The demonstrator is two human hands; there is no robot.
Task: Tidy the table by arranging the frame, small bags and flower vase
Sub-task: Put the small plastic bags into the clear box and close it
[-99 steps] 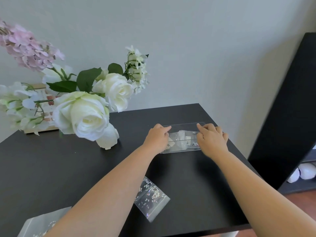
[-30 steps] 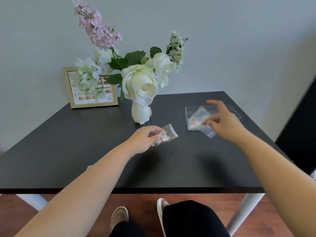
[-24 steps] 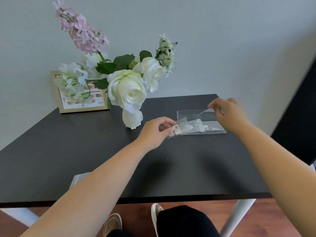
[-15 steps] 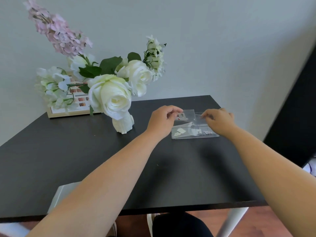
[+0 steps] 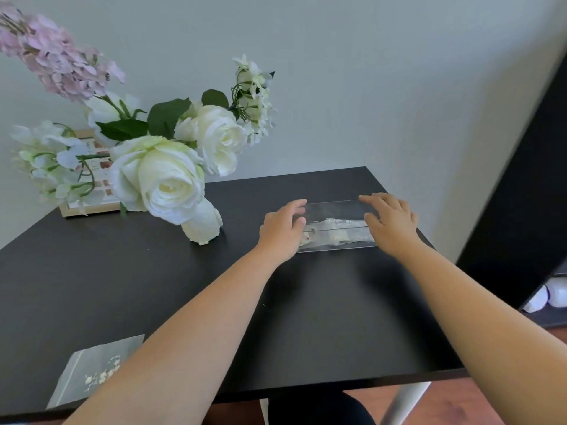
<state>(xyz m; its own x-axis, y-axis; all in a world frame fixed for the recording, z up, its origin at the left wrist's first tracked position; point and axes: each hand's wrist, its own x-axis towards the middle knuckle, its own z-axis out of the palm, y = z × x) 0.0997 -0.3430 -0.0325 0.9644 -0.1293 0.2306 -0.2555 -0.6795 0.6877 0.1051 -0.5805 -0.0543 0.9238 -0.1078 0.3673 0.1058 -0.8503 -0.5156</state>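
A clear plastic tray (image 5: 334, 207) sits at the far right of the black table (image 5: 322, 302), with several small bags (image 5: 337, 232) lying inside it. My left hand (image 5: 281, 230) grips the tray's left end. My right hand (image 5: 392, 223) presses against its right end, fingers spread over the rim. A white vase (image 5: 205, 226) of white and pink artificial flowers stands left of the tray. The wooden picture frame (image 5: 89, 207) leans on the wall behind the blooms, mostly hidden. One more small bag (image 5: 92, 371) with pale bits inside lies at the near left edge.
A tall black shelf unit (image 5: 521, 191) stands close to the table's right side, with white objects (image 5: 549, 297) on a low shelf. The grey wall runs right behind the table. A table leg (image 5: 405, 400) and wooden floor show below the front edge.
Half a second ago my left hand held a small bag over the tray. That bag now lies inside, and both hands have settled on the tray's ends. The view has come closer.
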